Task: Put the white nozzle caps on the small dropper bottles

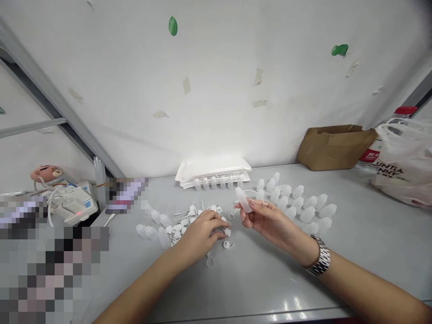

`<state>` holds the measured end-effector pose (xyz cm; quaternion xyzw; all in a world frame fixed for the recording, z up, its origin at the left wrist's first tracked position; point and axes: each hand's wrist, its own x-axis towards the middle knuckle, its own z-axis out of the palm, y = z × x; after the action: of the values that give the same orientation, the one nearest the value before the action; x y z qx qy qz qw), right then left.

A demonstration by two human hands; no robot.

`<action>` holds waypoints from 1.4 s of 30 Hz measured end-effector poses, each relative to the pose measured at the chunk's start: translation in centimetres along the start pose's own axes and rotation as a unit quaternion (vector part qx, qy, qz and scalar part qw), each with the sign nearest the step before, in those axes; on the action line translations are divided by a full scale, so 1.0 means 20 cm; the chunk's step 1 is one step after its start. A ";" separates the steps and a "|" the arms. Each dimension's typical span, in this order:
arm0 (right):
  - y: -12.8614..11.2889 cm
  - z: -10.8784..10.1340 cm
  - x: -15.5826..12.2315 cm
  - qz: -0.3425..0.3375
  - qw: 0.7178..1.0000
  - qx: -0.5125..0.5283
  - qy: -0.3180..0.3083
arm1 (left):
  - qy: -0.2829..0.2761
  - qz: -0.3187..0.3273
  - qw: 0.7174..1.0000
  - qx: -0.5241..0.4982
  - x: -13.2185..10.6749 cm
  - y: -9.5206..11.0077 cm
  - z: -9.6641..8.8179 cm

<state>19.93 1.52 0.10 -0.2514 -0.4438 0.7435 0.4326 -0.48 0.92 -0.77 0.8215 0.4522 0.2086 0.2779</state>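
My right hand [261, 218] holds a small translucent plastic bottle [243, 200] between thumb and fingers, tilted, its narrow end up and to the left. Left of it, my left hand [205, 231] reaches over a pile of white caps [185, 222] with strap rings. Its thumb and fingertips close around a small white cap [227, 232]. Just below those fingertips, another cap [226, 245] lies on the grey table [256, 283]. A thin white ring [209, 262] lies nearer the front. The palm and part of the pile are hidden by my left hand.
Several similar bottles [308, 214] stand or lie on the right, with more [151, 232] on the left. A row of bottles [213, 183] stands before stacked white sheets [216, 167]. Behind are a cardboard box [332, 148] and plastic bag [405, 162]; a power strip [72, 204] lies left.
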 end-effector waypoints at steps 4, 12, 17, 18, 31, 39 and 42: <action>0.01 0.00 0.00 0.011 1.000 -0.001 0.001 | 0.005 0.005 1.000 0.028 0.01 0.00 0.03; 0.01 0.01 0.01 0.010 0.999 -0.039 0.026 | 0.076 0.000 0.996 -0.042 0.02 -0.01 0.02; 0.01 0.02 0.01 -0.008 0.979 -0.183 0.094 | 0.151 -0.105 0.944 -0.275 0.03 0.02 -0.06; 0.01 0.03 0.01 -0.008 0.973 -0.207 0.103 | 0.159 -0.117 0.929 -0.314 0.04 0.03 -0.06; 0.04 0.04 -0.03 -0.171 0.849 -0.495 0.071 | 0.167 -0.112 0.902 -0.383 0.02 0.05 -0.06; 0.03 0.05 -0.06 -0.236 0.806 -0.542 0.039 | 0.176 -0.118 0.904 -0.372 0.02 0.05 -0.05; 0.01 0.07 -0.04 -0.110 0.879 -0.463 0.040 | 0.202 -0.102 0.909 -0.350 0.01 0.05 -0.05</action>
<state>19.25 0.09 0.50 -0.4021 -0.7444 0.3898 0.3636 -0.38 0.95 0.59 0.5612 0.4782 0.4851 0.4701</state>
